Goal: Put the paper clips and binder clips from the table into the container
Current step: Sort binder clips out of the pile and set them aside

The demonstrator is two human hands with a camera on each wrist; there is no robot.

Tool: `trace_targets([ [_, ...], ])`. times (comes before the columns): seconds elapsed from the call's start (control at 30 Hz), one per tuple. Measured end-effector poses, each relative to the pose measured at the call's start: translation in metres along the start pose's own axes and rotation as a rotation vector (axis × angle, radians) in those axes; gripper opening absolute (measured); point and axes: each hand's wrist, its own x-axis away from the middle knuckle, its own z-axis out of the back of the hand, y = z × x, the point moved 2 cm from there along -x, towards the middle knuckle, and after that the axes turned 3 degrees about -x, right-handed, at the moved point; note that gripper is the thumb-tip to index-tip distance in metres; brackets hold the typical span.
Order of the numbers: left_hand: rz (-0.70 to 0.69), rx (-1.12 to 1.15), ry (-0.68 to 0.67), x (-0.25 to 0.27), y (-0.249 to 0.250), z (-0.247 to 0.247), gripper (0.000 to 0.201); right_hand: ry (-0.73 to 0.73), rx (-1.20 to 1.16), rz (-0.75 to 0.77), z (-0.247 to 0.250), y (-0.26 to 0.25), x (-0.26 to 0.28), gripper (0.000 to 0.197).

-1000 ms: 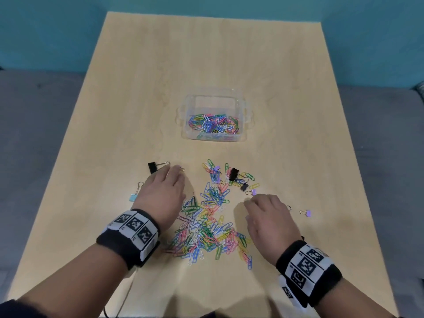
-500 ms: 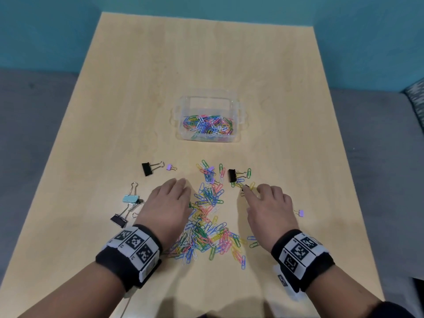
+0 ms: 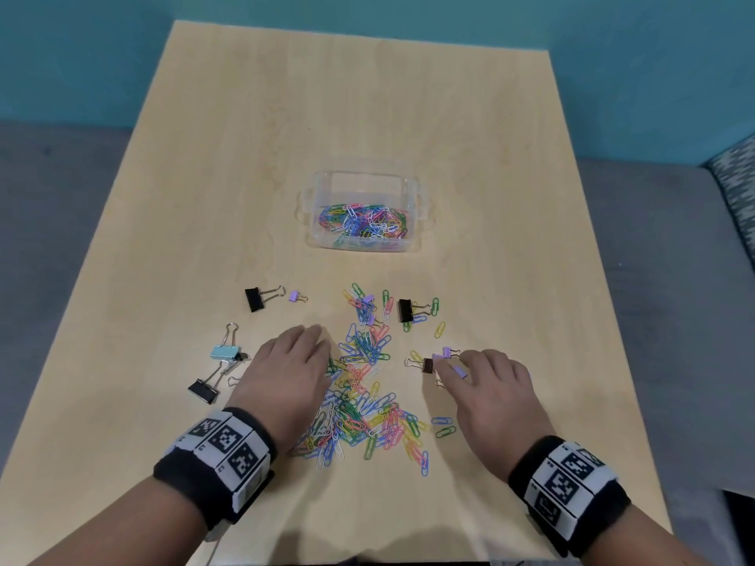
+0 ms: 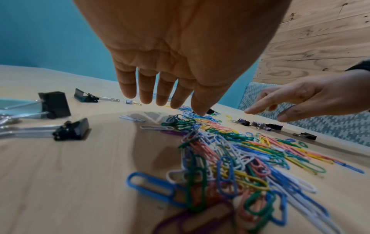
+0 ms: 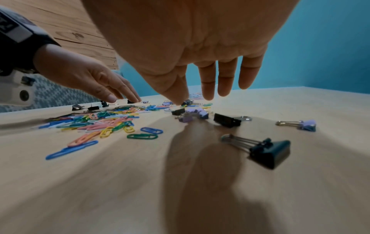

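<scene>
— Where are the clips lying?
— Paper clips [image 3: 359,398] are sprawling on the counter [image 3: 510,259] between both hands; binder clips [image 3: 439,359] are flanking them, container [image 3: 361,216] beyond.
— Hands?
— Left hand [image 3: 286,373] and right hand [image 3: 488,392] are hovering released, grasping nothing.

Looks like an office or staged recording room: pale wood-grain table [image 3: 367,116] against a flat teal wall [image 3: 81,55], grey carpet floor [image 3: 49,198], patterned upholstered seat [image 3: 735,185] at the side, plywood panelling [image 4: 320,39] behind. Stationery scattered about.
</scene>
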Motion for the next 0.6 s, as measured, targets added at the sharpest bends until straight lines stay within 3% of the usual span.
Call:
trace_targets([
  [0.17, -0.013, 0.015, -0.009, 0.001, 0.003, 0.0, 0.048, -0.082, 0.036, 0.107, -0.007, -0.006, 0.006, 0.059],
  [0.3, -0.002, 0.037, -0.016, 0.002, 0.006, 0.003, 0.05, -0.022, 0.006, 0.1, -0.003, -0.005, 0.004, 0.053],
  [0.43, 0.006, 0.062, -0.047, 0.003, 0.01, 0.002, 0.051, 0.011, -0.048, 0.015, 0.002, -0.009, -0.023, 0.032],
  [0.6, 0.009, 0.069, -0.037, 0.002, 0.013, 0.005, 0.051, -0.047, -0.013, 0.045, -0.002, -0.016, -0.048, 0.014],
])
